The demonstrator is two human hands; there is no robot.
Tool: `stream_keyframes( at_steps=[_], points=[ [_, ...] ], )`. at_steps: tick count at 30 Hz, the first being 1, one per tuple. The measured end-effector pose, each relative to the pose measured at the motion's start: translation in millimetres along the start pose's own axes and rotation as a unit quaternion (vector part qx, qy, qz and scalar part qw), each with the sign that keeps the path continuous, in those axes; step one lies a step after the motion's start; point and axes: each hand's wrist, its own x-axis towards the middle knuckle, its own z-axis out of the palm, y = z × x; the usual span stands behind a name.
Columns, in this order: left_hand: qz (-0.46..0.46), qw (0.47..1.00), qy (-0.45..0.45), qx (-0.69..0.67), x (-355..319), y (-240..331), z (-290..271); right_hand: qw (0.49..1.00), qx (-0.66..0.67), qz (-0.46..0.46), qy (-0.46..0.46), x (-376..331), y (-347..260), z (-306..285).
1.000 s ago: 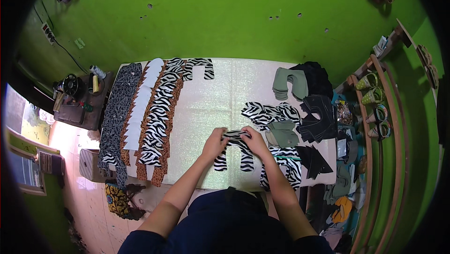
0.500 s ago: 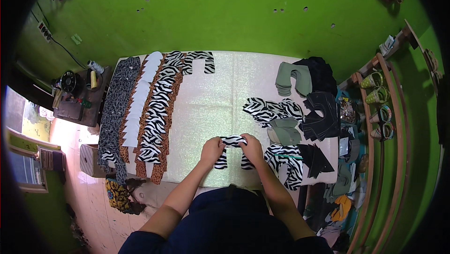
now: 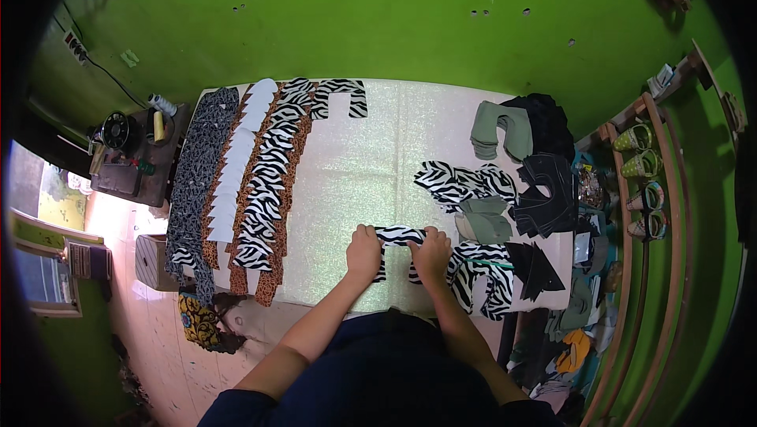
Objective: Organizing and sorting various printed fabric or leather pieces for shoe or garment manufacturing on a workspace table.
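Observation:
Near the front edge of the table, my left hand (image 3: 363, 253) and my right hand (image 3: 431, 257) hold a zebra-print fabric piece (image 3: 400, 235) by the two ends of its top band. The piece is U-shaped, with two legs hanging toward me, partly hidden behind my hands. My fingers are closed over its upper corners, thumbs on the near side. Just right of my right hand lies a stack of similar zebra-print pieces (image 3: 495, 293). Another zebra-print heap (image 3: 461, 184) sits farther back, with grey-green pieces (image 3: 482, 222) in front of it.
On the table's left, overlapping rows include dark patterned pieces (image 3: 206, 143), white pieces (image 3: 227, 190) and zebra pieces (image 3: 265, 182) over leopard-print ones. Black pieces (image 3: 544, 202) and a grey-green stack (image 3: 505, 131) lie at the right. A sewing machine (image 3: 118, 139) stands left; a wooden shoe rack (image 3: 670, 214) right.
My right hand has moved slightly right and its fingers now lie over the band's right end. My left hand has shifted a little upward at the other end. The view has tilted slightly.

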Motion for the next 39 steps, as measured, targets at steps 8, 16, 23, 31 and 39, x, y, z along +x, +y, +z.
stream_keyframes(
  at_steps=[8, 16, 23, 31, 39],
  points=[
    [-0.032, 0.998, -0.027, -0.048, 9, -6, 0, 0.997, -0.032, 0.015, -0.074, 19, 11, -6],
    [0.028, 0.993, -0.057, -0.103, 5, -11, -13, 0.988, 0.093, 0.053, -0.108, 16, 10, -7],
    [-0.011, 0.969, -0.004, -0.247, 14, -24, -24, 0.973, 0.213, 0.001, -0.083, 33, -9, -8],
    [-0.068, 0.928, 0.035, -0.365, 46, -54, -60, 0.931, 0.34, -0.029, -0.13, 70, -59, 2],
    [-0.035, 0.942, 0.132, -0.308, 146, -100, -82, 0.822, 0.521, 0.031, -0.226, 151, -100, 49]
  ],
)
